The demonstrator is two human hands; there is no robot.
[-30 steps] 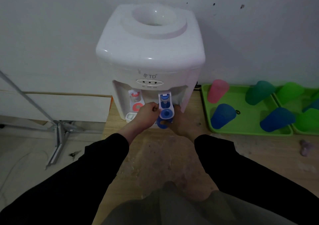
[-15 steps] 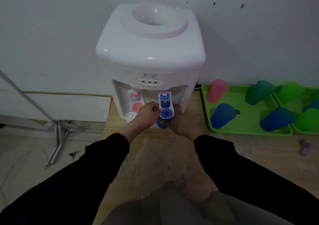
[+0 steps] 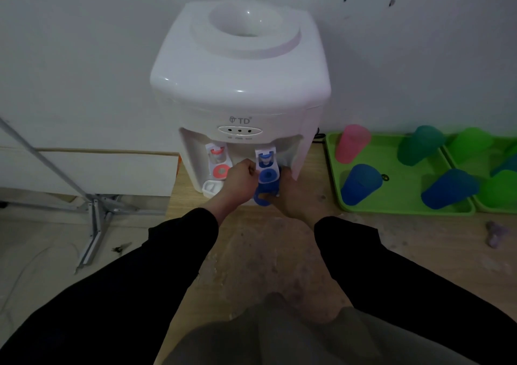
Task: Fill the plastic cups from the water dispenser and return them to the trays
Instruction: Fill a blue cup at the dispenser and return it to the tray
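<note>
A blue plastic cup (image 3: 263, 196) sits directly under the blue tap (image 3: 267, 168) of the white water dispenser (image 3: 240, 84), low in the dispenser's front recess. The person's right hand (image 3: 293, 194) is wrapped around the cup from the dispenser's right side, fingers closed on its wall, though most of the cup is hidden behind the tap lever and the hand. The left hand (image 3: 240, 181) is curled into a loose fist against the left edge of the blue tap, fingers bent and touching the lever; whether they grip it or only press on it cannot be told. To the left of that tap, still inside the recess, is the red tap (image 3: 218, 163), untouched.

To the right of the dispenser, against the wall, lies a green tray (image 3: 402, 194) carrying a pink cup (image 3: 352, 143), a teal cup (image 3: 419, 146) and two blue cups (image 3: 359, 184). A second green tray (image 3: 484, 205) touches it further right, holding green cups (image 3: 471, 145). To the dispenser's left stands a metal stand (image 3: 95, 216) on the floor.
</note>
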